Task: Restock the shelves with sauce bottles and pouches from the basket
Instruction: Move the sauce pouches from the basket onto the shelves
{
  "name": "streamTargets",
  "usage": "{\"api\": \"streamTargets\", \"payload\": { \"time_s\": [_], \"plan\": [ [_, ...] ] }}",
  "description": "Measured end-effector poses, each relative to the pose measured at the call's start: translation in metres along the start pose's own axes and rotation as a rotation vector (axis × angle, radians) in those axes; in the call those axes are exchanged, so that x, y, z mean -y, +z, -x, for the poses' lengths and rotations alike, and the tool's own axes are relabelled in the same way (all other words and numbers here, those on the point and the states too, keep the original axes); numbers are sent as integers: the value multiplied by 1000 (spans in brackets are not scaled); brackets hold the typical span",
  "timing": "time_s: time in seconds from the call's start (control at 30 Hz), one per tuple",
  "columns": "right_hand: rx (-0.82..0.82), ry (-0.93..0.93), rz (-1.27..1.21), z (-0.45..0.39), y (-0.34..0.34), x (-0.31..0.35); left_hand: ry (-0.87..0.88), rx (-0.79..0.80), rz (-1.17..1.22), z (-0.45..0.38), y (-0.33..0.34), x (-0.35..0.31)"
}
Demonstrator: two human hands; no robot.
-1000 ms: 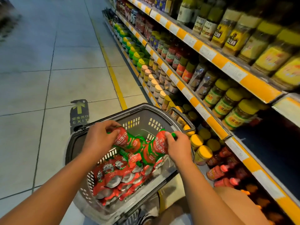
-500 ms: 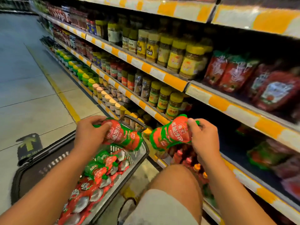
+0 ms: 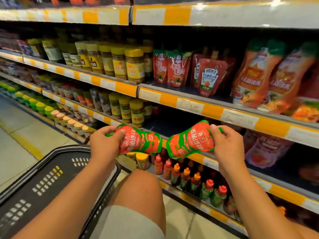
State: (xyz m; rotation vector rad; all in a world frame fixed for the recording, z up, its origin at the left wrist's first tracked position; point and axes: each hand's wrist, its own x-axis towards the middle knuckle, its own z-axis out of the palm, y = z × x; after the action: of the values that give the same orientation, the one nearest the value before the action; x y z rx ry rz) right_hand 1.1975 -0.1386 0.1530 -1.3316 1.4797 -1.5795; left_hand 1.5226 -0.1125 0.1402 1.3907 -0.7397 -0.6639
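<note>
My left hand (image 3: 103,144) grips a red-and-green sauce pouch (image 3: 139,141) by one end. My right hand (image 3: 226,144) grips a second pouch of the same kind (image 3: 189,142) by its end. Both pouches lie sideways, almost touching, in front of the shelf edge (image 3: 195,157). The dark basket (image 3: 51,183) sits low at the left, under my left forearm; its contents are out of sight. Behind the right pouch a dark stretch of shelf (image 3: 172,119) shows between the jars and some purple-tinted pouches (image 3: 265,149).
Above stand yellow-lidded jars (image 3: 119,62), red ketchup pouches (image 3: 208,78) and large orange pouches (image 3: 259,75). Small sauce bottles (image 3: 186,178) line the bottom shelf. My bent knee (image 3: 141,187) is between basket and shelving. The tiled aisle floor (image 3: 19,135) runs left.
Both hands have lifted the two pouches out of the basket and carried them right, up to the shelf front. The view has swung from the basket toward the shelves.
</note>
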Motion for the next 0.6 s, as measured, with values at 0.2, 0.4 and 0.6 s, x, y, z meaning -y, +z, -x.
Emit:
{"api": "streamTargets", "payload": {
  "time_s": [0.2, 0.4, 0.6],
  "plan": [
    [-95, 19, -33, -12, -37, -14, -53, 46, 78, 5, 70, 3],
    [-150, 92, -54, -20, -59, -30, -217, 82, 195, 4, 125, 19],
    [-228, 173, -100, -28, -66, -39, -226, 116, 243, 6, 166, 21]
  ]
}}
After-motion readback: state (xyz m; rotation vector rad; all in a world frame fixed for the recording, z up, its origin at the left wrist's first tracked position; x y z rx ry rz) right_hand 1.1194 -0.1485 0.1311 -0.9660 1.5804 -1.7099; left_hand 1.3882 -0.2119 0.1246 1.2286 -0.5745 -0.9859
